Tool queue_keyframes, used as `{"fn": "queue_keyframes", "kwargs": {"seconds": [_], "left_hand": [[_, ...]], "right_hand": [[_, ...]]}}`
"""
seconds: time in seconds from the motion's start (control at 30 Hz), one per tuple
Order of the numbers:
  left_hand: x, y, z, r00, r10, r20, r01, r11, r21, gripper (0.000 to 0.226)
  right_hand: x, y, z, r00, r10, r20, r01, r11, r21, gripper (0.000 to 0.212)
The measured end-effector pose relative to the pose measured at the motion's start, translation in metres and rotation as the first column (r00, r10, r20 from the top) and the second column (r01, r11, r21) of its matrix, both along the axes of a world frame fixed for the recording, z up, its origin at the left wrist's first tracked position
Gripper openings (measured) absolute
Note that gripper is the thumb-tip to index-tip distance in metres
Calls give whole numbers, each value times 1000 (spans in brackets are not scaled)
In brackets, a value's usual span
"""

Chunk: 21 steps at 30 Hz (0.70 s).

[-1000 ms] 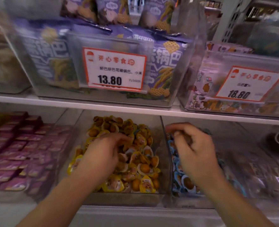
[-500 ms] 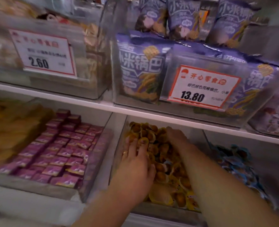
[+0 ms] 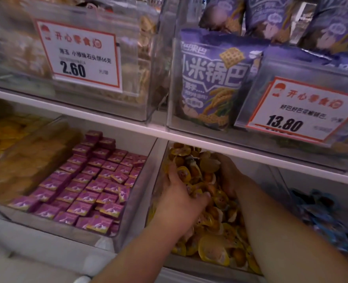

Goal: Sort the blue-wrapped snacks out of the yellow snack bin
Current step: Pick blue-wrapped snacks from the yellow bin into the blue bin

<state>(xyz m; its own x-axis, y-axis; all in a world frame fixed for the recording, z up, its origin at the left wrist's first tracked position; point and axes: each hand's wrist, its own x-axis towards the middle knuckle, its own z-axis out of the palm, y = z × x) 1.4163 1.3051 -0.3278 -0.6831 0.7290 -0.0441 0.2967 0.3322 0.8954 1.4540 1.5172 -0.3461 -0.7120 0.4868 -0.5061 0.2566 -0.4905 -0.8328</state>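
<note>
The yellow snack bin [image 3: 158,180] is a clear tub on the lower shelf, heaped with yellow-wrapped snacks [image 3: 214,250]. Both of my hands are inside it. My left hand [image 3: 179,195] lies on the heap's left side, thumb up, fingers curled over a cluster of yellow snacks. My right hand [image 3: 229,176] reaches deeper at the back right, its fingertips buried in the pile and hidden. A greyish-blue wrapper [image 3: 189,160] shows among the yellow ones near the back. Blue-wrapped snacks [image 3: 322,217] fill the neighbouring bin on the right.
To the left stands a clear bin of purple boxed snacks [image 3: 91,180], then yellow pieces [image 3: 15,152] at the far left. The white shelf edge [image 3: 189,137] hangs just above my hands. Above it are purple snack bags [image 3: 214,78] and price tags [image 3: 81,54].
The view has swung left and come closer. My right hand left the blue snack bin and went into the yellow bin. Both hands now dig further back in the pile.
</note>
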Motion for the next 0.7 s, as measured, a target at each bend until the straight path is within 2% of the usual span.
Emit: {"fn": "queue_keyframes", "kwargs": {"seconds": [0.13,0.23,0.3,0.37,0.43,0.53,0.6,0.67,0.7], "left_hand": [[-2,9,2,992,84,98,-95,989,113,114],[-1,16,6,979,103,173,-134,975,178,108],[-1,18,7,973,96,208,-139,969,205,97],[0,16,10,975,71,210,-122,964,238,90],[3,11,14,981,44,190,-94,961,261,81],[9,-3,17,1000,-19,24,13,976,217,64],[12,-14,14,983,-68,-170,95,982,161,53],[13,-22,9,931,-125,-342,150,988,46,55],[13,-25,8,912,-155,-379,155,987,-30,60]], "right_hand": [[4,0,6,999,-15,28,16,1000,-14,50],[11,-5,21,999,49,24,-50,997,62,45],[18,-8,33,999,17,36,-22,990,138,43],[28,-11,45,999,3,-34,2,990,138,45],[37,-19,56,994,31,-109,-19,994,110,38],[53,-41,70,992,121,-18,-117,980,160,22],[66,-57,72,973,227,48,-232,956,179,25],[80,-69,70,969,220,114,-243,930,277,24],[86,-75,70,969,191,157,-238,893,382,24]]}}
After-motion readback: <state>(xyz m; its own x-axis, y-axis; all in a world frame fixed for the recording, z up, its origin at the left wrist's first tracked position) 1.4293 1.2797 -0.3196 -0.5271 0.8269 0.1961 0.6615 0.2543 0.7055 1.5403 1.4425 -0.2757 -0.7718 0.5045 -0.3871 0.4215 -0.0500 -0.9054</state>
